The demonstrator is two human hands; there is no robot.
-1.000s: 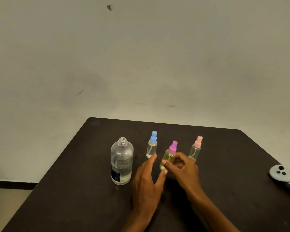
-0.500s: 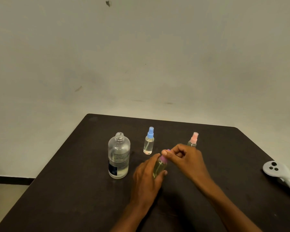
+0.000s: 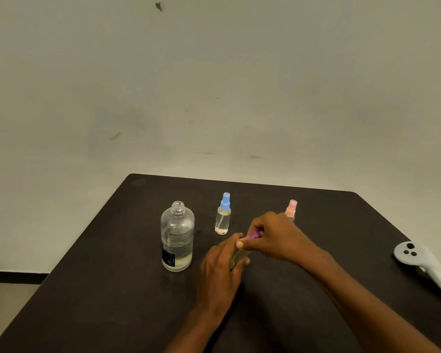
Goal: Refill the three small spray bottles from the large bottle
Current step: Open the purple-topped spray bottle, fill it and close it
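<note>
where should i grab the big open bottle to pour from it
Take the large bottle around its straight, labelled body below the shoulder, coming from its left side. It stands upright with no cap on, so keep it level while lifting. The left hand and the blue-capped bottle crowd its right side.

You've pulled the purple-cap bottle (image 3: 240, 256) out of the row, toward you vs 1 s ago. Left hand (image 3: 222, 268), which was open beside it, now wraps the body. Right hand (image 3: 275, 236) went from touching the body to pinching the purple cap (image 3: 253, 234) w/ fingers (image 3: 242, 242). Right hand now partly hides the pink-cap bottle (image 3: 290, 208).
</note>
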